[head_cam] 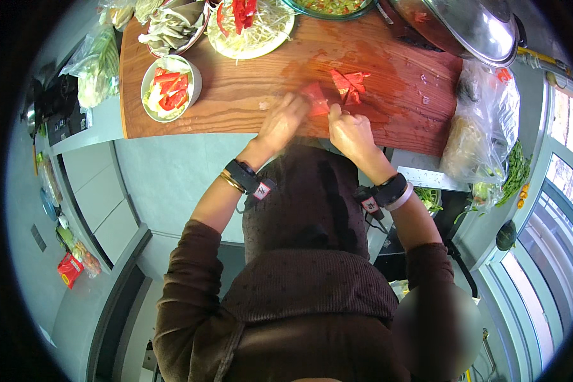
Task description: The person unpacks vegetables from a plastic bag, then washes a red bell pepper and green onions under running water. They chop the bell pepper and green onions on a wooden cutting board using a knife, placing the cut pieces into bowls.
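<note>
Near the front edge of the wooden counter, a red, thin, flat piece point(316, 99), blurred, lies between my two hands. My left hand point(285, 116) is at its left side, fingers blurred and bent. My right hand point(352, 129) pinches its lower right corner between thumb and fingers. Just beyond, several red torn pieces point(350, 87) lie in a small heap on the wet wood. To the left stands a white bowl point(196, 85) with red pepper pieces over pale green vegetable.
Along the back are a plate of bean sprouts point(255, 55), a bowl of mushrooms point(176, 28), a glass bowl of chopped vegetables point(336, 7) and a lidded pan point(487, 28). A plastic bag point(477, 124) lies at the right end. The wooden counter point(229, 114) has a curved front edge.
</note>
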### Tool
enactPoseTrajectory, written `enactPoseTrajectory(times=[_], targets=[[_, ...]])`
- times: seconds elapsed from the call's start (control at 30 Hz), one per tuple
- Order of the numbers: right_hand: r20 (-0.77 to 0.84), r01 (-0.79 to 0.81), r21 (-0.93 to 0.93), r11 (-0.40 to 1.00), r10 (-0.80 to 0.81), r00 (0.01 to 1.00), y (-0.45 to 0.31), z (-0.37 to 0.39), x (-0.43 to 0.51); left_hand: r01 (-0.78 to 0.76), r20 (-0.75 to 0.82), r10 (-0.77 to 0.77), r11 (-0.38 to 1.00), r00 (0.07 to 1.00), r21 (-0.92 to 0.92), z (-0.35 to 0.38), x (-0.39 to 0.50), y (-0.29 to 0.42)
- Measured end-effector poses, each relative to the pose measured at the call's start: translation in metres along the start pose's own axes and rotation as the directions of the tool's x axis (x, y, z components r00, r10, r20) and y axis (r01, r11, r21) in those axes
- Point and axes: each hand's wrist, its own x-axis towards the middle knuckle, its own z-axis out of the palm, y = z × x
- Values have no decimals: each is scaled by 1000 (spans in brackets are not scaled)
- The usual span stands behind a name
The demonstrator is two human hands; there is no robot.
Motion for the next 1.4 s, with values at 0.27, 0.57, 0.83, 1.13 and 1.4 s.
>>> enactPoseTrajectory(times=[0.27, 0.57, 0.83, 1.13, 1.4], targets=[[60, 47, -24, 999, -46, 997, 8, 31, 7, 14, 119, -16, 1000, 993, 20, 3, 0, -6], [-59, -244, 174, 954, 257, 965, 10, 8, 0, 273, -151, -294, 951, 944, -145, 9, -4, 20], [99, -422, 238, 875, 411, 906, -34, 19, -4, 316, -69, -324, 942, 943, -108, 13, -22, 28], [-49, -340, 249, 907, 362, 931, -15, 38, 4, 194, -130, -206, 976, 970, -101, 17, -29, 13], [75, 85, 13, 996, -86, 993, -18, 6, 11, 87, -60, -90, 995, 994, -53, -1, -31, -12]])
